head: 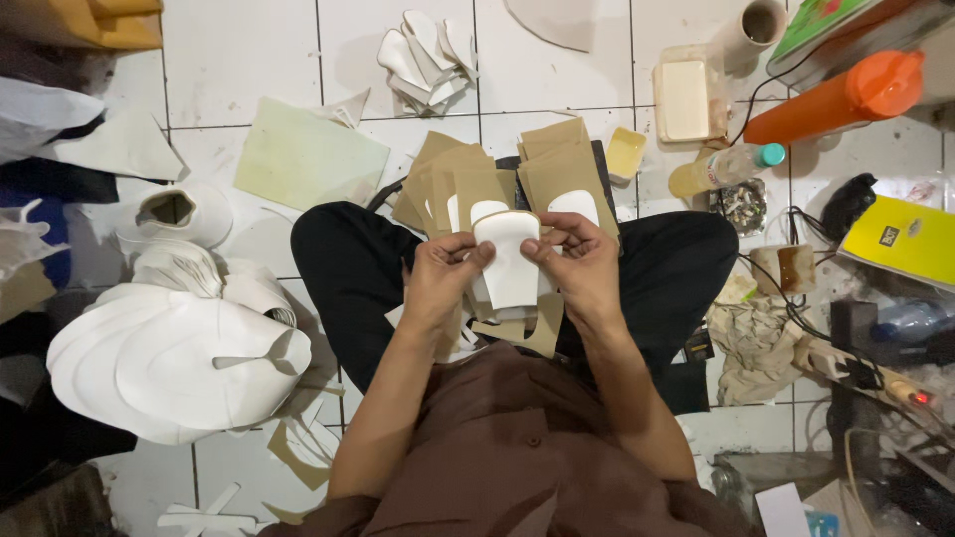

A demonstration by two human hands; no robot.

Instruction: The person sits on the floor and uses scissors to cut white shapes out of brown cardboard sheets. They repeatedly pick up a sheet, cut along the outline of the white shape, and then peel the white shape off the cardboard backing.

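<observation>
Seen from above, a seated person's left hand (445,268) and right hand (580,261) both pinch the top edge of a white card cutout (508,261), fingers closed on it, held over the lap. Brown card pieces (502,179) fan out on the tiled floor (249,60) just beyond the knees.

I see a white cut sheet piece (509,261) — rounded at the top, narrower toward the bottom — held upright over my lap. At its twelve o'clock, brown cut pieces (497,179) fan out, overlapping.
</observation>
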